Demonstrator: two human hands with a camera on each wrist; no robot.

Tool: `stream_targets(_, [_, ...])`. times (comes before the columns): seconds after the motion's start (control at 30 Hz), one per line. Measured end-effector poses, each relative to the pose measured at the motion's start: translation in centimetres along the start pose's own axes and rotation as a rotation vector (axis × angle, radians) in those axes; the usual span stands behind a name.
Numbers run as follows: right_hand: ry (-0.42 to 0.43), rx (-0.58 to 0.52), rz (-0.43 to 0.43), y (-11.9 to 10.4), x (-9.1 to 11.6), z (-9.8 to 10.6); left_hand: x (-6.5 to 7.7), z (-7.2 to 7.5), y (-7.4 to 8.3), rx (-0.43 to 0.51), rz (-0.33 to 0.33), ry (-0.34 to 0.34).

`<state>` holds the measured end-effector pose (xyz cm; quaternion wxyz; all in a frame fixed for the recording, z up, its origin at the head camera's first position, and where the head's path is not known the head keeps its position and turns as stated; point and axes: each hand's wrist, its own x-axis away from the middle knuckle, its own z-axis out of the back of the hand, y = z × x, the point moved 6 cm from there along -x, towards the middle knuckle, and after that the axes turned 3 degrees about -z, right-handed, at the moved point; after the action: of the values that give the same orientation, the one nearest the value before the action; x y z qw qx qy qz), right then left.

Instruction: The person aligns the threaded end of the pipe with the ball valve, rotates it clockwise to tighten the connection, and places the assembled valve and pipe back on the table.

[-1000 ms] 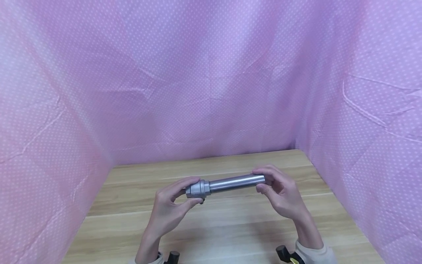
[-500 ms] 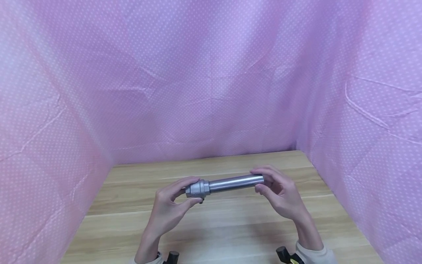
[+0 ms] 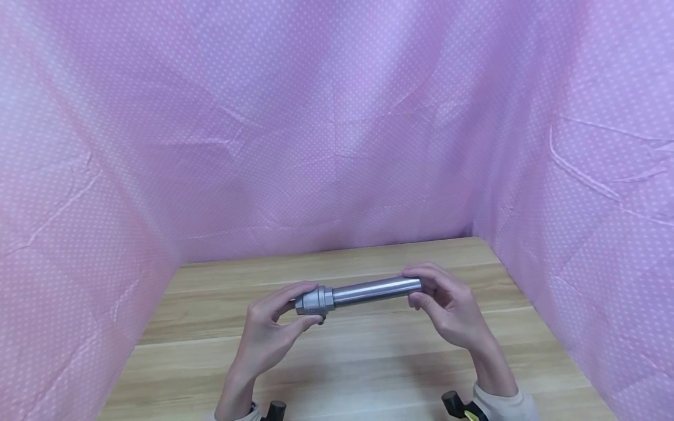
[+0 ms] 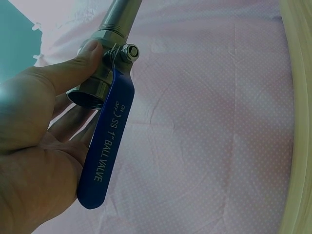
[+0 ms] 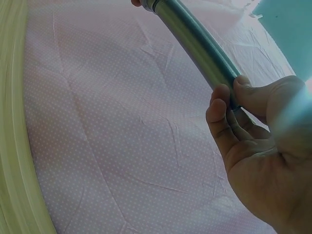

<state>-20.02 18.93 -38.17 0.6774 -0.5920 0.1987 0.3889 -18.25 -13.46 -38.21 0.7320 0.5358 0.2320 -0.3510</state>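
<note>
My left hand point(image 3: 268, 333) grips a steel ball valve point(image 3: 314, 301) between thumb and fingers. In the left wrist view, the valve's blue lever handle point(image 4: 109, 141), printed "SS 1" BALL VALVE", points back along the palm, and the valve's near end is an open threaded bore. A shiny steel pipe point(image 3: 376, 292) runs out of the valve's other end, with some thread showing at the joint in the left wrist view. My right hand point(image 3: 453, 310) pinches the pipe's far end between thumb and fingertips. Valve and pipe are held level above the table, slightly higher at the right.
Below lies a wood-grain table point(image 3: 358, 374). Pink dotted cloth point(image 3: 337, 128) hangs behind it and along both sides. Black wrist mounts point(image 3: 460, 404) show at both sleeves near the bottom edge.
Almost nothing differs. Both hands keep their grip on the valve and pipe, with only a very slight shift in view.
</note>
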Motion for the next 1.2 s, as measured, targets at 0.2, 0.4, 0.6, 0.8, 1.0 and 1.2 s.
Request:
stream_targets(0.2, [0.017, 0.056, -0.005, 0.08, 0.14, 0.13, -0.08, 0.0, 0.12, -0.008, -0.002, 0.002])
stream_targets(0.4, [0.023, 0.125, -0.075, 0.12, 0.24, 0.28, -0.02, 0.0, 0.2, -0.01, -0.006, 0.003])
stream_targets(0.6, [0.014, 0.102, -0.122, 0.19, 0.24, 0.31, 0.03, 0.04, 0.18, -0.017, -0.007, 0.004])
stream_targets(0.8, [-0.014, -0.032, -0.024, -0.02, 0.0, 0.03, -0.09, 0.06, 0.18, -0.018, -0.008, 0.006])
stream_targets(1.0, [-0.024, -0.072, 0.034, -0.15, -0.2, -0.16, -0.09, 0.06, 0.18, -0.019, -0.009, 0.007])
stream_targets(1.2, [-0.016, -0.066, 0.057, -0.1, -0.15, -0.1, -0.08, 0.01, 0.15, -0.014, -0.008, 0.003])
